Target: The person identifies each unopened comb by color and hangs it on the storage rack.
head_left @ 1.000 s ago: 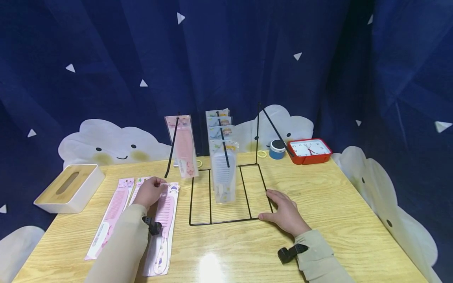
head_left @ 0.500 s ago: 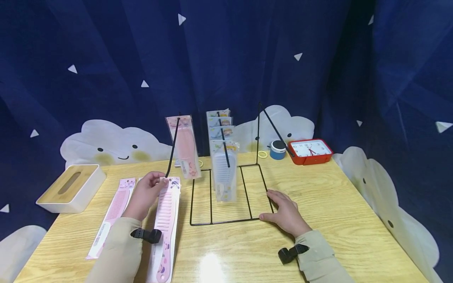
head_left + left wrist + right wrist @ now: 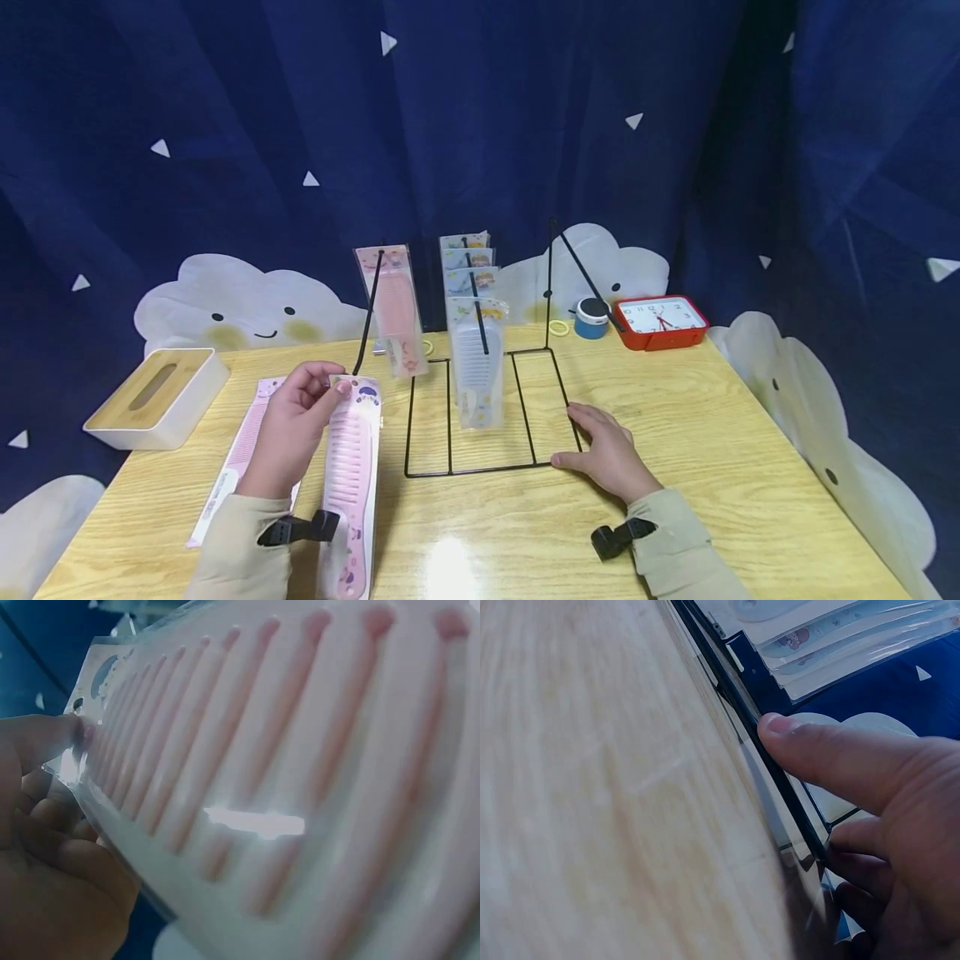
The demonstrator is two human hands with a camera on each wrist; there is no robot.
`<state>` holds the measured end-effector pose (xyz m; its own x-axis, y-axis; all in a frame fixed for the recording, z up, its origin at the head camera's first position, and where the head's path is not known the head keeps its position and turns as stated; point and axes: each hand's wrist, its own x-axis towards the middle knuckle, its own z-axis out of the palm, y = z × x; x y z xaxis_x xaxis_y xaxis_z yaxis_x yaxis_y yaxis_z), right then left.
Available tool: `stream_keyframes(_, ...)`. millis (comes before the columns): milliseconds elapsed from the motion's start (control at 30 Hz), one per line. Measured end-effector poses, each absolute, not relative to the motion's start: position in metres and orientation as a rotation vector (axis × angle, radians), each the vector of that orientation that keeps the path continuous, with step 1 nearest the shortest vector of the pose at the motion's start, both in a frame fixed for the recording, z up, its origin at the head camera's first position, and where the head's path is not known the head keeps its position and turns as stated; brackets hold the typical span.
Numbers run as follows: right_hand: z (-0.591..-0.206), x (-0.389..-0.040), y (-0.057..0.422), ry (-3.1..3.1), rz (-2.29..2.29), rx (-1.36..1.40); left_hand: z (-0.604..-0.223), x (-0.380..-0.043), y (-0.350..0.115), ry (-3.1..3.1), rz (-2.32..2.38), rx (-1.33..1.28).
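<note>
Left of the rack (image 3: 450, 473), the left hand (image 3: 287, 425) pinches a comb (image 3: 347, 492) by its top edge between thumb and fingers. The right hand (image 3: 611, 454) touches the rack's near right corner, thumb and fingers apart.

I look forward and down from the head; my close wrist views respectively share left hand (image 3: 288, 427) and right hand (image 3: 609, 454).

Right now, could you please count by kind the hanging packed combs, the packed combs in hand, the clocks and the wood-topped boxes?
Hanging packed combs: 5 visible
Packed comb in left hand: 1
Red clock: 1
Wood-topped box: 1
Total: 8
</note>
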<state>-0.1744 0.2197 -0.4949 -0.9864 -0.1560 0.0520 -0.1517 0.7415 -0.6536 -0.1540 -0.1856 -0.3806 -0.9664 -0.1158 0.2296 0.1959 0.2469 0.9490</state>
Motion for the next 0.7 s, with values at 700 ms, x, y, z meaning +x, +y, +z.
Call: stream_keyframes(700,-0.498,-0.175,0.221,2.94,-1.124,-0.293,-0.335,-0.113,-0.155,-1.772,-1.901,-0.362)
